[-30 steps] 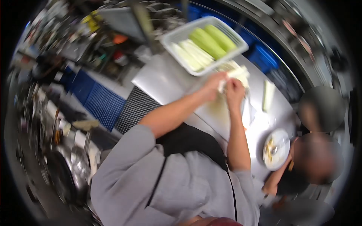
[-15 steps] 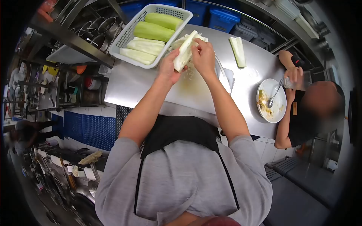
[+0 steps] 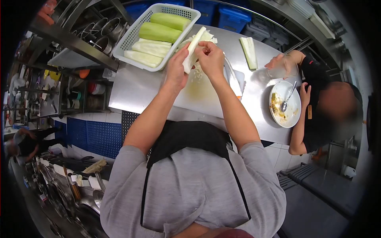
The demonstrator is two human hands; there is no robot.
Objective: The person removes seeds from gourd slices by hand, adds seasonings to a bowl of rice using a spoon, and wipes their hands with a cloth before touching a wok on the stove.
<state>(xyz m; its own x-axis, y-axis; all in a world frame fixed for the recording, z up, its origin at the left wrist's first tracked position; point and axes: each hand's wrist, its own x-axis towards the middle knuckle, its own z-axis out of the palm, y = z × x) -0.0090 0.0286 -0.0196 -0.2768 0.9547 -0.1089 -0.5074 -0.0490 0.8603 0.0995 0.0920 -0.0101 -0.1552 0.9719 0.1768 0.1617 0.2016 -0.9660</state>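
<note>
My left hand [image 3: 176,70] is closed around a long halved pale green gourd [image 3: 193,48], held tilted above the table. The fingers of my right hand [image 3: 211,59] are curled together at the gourd's right side; whatever they pinch is hidden. Behind my right hand lies a pile of whitish scraps [image 3: 210,37]. Loose seeds [image 3: 197,74] and wet pulp lie on the steel table [image 3: 137,93] below my hands. To the left stands a white perforated basket [image 3: 119,49] with several gourd pieces [image 3: 159,32]. Another halved gourd [image 3: 249,53] rests at the right.
Right of my forearm are a white cutting board [image 3: 239,75] and what looks like a knife [image 3: 232,77]. At the table's right end, a co-worker [image 3: 325,103] has one hand at a clear glass [image 3: 282,68], near a plate [image 3: 294,104] with a spoon [image 3: 289,97].
My right-hand fingers have drawn back a little from the gourd's inner side, and the gourd stands more on edge. The co-worker's glass has come down to the table.
</note>
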